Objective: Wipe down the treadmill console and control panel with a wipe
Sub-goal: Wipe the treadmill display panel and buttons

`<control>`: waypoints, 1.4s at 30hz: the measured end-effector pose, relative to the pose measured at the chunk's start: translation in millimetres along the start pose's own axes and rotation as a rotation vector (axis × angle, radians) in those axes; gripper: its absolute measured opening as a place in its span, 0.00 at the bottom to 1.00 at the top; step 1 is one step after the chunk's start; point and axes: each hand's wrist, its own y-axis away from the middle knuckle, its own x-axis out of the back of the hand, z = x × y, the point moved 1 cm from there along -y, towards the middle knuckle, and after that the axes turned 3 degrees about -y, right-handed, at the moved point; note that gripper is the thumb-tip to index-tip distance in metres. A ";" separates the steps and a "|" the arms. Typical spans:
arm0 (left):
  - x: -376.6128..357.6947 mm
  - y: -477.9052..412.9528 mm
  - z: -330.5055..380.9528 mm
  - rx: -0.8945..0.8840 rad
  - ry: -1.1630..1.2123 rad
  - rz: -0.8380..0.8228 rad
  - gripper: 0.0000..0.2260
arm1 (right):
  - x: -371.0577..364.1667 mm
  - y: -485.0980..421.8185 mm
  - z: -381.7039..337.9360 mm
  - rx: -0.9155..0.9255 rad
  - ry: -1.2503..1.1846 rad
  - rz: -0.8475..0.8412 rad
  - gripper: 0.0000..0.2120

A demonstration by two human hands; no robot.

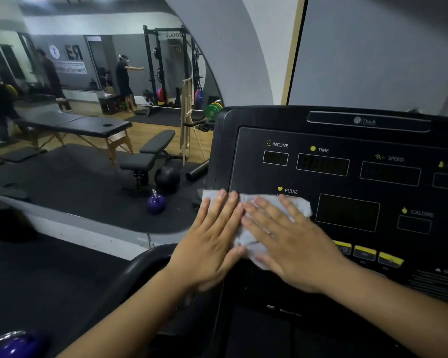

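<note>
- Left hand [212,244], nearest with its forearm, lies flat with straight fingers close together, pressing the left part of the pale grey crumpled wipe [247,241] so that it likely cannot bunch or slip.
- Right hand [287,244] lies beside it with fingers spread flat, covering more cloth, probably to drive the stroke.
- That wipe sits on the lower left of the black treadmill console [347,140], just under the yellow PULSE label [287,190].
- Yellow rectangular panel buttons [365,251] to the right look not yet covered.
</note>
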 end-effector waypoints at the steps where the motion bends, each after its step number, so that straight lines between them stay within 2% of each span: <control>1: 5.5 -12.2 -5.1 0.015 0.005 -0.002 0.31 | 4.7 -8.3 9.5 -0.018 0.005 0.021 0.33; 11: 77.0 -149.9 -60.7 0.101 0.063 -0.043 0.35 | 60.4 -90.0 113.3 -0.215 0.140 0.007 0.36; 15: 63.1 -128.0 -54.0 0.097 0.071 0.014 0.34 | 54.4 -84.5 102.9 -0.187 0.149 0.023 0.34; 21: 28.6 -47.4 -28.8 0.135 0.138 0.014 0.31 | 30.4 -55.3 60.3 0.003 0.113 0.005 0.29; 24: 36.2 -36.3 -29.4 0.161 0.099 0.121 0.26 | 31.6 -52.0 58.8 0.063 0.073 -0.006 0.29; 27: 54.3 -59.9 -33.0 0.155 0.027 0.292 0.11 | 38.2 -51.6 64.9 0.084 0.025 0.005 0.32; 29: 63.3 -79.5 -32.3 0.165 0.043 0.327 0.07 | 45.0 -48.5 70.2 0.107 -0.026 0.072 0.28; 31: 70.9 -93.0 -30.6 0.195 0.104 0.303 0.06 | 51.5 -42.1 72.8 0.137 -0.057 0.201 0.19; 34: 78.5 -103.4 -27.4 0.308 0.193 0.146 0.19 | 53.7 -27.0 71.8 0.137 -0.045 0.362 0.05; 36: 80.7 -106.6 -25.8 0.332 0.242 0.061 0.23 | 50.4 -17.4 72.1 0.109 -0.042 0.355 0.05; 38: 83.1 -107.4 -24.1 0.360 0.338 0.032 0.19 | 48.0 -11.3 70.9 0.053 -0.042 0.330 0.06; 40: 83.4 -108.8 -21.2 0.334 0.338 0.027 0.10 | 48.1 -7.5 65.3 -0.029 -0.040 0.321 0.04; 41: 82.5 -109.5 -20.3 0.326 0.341 0.026 0.06 | 47.7 -6.2 61.4 -0.078 -0.046 0.322 0.04; 42: 82.2 -110.1 -18.8 0.335 0.365 0.030 0.05 | 47.5 -5.2 57.0 -0.130 -0.058 0.318 0.08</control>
